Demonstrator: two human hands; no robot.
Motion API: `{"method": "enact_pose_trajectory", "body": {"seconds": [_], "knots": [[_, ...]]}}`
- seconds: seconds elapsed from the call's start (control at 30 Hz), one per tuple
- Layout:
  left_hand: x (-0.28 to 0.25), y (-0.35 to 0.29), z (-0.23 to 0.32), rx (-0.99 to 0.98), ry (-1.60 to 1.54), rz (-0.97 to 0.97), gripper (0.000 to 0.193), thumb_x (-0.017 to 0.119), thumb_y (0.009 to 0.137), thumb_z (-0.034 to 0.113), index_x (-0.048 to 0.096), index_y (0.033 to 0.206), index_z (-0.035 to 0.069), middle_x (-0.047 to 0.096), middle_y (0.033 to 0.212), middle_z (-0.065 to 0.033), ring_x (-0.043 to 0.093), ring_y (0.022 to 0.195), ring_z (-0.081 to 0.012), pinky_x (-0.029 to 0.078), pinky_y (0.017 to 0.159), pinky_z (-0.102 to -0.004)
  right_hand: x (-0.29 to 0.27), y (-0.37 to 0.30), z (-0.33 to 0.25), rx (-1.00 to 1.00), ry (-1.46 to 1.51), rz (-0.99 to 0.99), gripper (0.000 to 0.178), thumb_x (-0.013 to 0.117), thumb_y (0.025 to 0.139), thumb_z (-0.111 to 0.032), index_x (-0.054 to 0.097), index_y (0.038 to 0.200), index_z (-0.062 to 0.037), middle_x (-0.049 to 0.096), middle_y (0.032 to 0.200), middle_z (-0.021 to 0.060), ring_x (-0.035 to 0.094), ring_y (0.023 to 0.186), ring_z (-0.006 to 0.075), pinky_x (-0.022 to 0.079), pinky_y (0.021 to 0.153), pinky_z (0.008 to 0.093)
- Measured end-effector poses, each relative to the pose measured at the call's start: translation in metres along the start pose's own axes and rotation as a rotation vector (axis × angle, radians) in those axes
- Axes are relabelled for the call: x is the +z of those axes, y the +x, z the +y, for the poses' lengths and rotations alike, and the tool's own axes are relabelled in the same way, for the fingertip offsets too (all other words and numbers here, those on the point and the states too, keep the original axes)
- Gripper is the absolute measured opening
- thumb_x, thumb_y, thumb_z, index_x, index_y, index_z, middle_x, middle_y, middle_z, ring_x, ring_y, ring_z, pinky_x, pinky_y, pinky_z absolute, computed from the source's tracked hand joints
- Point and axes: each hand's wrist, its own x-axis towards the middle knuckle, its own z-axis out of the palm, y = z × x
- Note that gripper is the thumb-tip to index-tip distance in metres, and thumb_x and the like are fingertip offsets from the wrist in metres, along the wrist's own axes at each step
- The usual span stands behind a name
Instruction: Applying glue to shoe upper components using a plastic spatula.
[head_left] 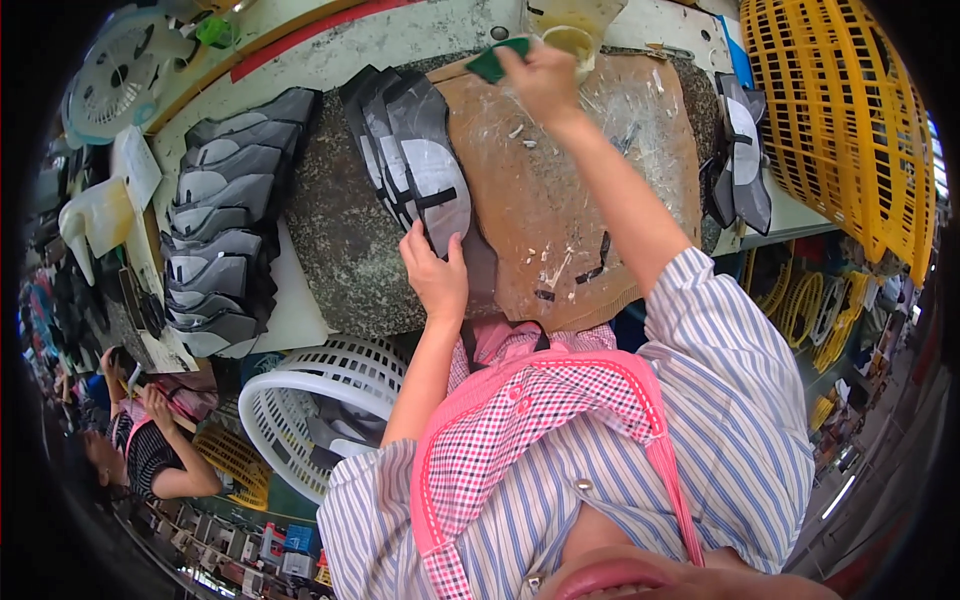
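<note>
My left hand (437,278) holds the near end of a grey and black shoe upper piece (432,165), thumb on one side and fingers on the other. This piece lies at the right of a few similar overlapping pieces (375,140), each with a pale patch. Farther off, my right hand (545,85) is closed on a flat green spreader (498,60). It is beside a translucent yellowish pot (572,45), whose contents I cannot make out. Beneath the right arm lies a worn brown board (570,190) with pale smears and dark scraps.
Overlapping grey pieces (225,200) fill the table's left side; others (742,150) lie at the right edge. A yellow basket (830,120) stands at far right. A white basket (320,400) with pieces inside is below the table. Another person (160,440) works at lower left.
</note>
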Motion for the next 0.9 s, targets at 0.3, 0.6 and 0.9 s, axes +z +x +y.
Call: {"method": "enact_pose_trajectory", "body": {"seconds": [0.3, 0.6, 0.9], "knots": [[-0.015, 0.017, -0.035, -0.602, -1.224, -0.202, 0.015, 0.048, 0.076, -0.002, 0.045, 0.09, 0.0, 0.054, 0.083, -0.0053, 0.051, 0.076, -0.0103, 0.039, 0.069, -0.0208, -0.101, 0.013, 0.052, 0.218, -0.107, -0.017, 0.027, 0.061, 0.072, -0.023, 0.052, 0.055, -0.0032, 0.05, 0.049, -0.0008, 0.041, 0.04, 0.0071, 0.03, 0.038, 0.0226], [-0.001, 0.011, -0.038, -0.703, -1.373, -0.16, 0.012, 0.047, 0.076, -0.003, 0.045, 0.086, 0.003, 0.056, 0.083, -0.0079, 0.053, 0.076, -0.0129, 0.042, 0.072, -0.024, -0.021, -0.068, -0.036, 0.497, 0.83, -0.519, 0.007, 0.059, 0.071, -0.008, 0.057, 0.076, -0.0036, 0.057, 0.068, 0.0018, 0.051, 0.055, 0.0071, 0.041, 0.05, 0.02], [0.007, 0.004, -0.055, -0.675, -1.466, -0.1, 0.015, 0.05, 0.074, -0.004, 0.046, 0.087, 0.004, 0.055, 0.08, -0.0055, 0.053, 0.073, -0.0119, 0.042, 0.071, -0.0223, -0.035, -0.105, -0.028, 0.007, 0.632, -0.91, 0.02, 0.049, 0.064, 0.009, 0.058, 0.077, -0.0031, 0.056, 0.07, 0.004, 0.053, 0.063, 0.0122, 0.041, 0.057, 0.0216]]}}
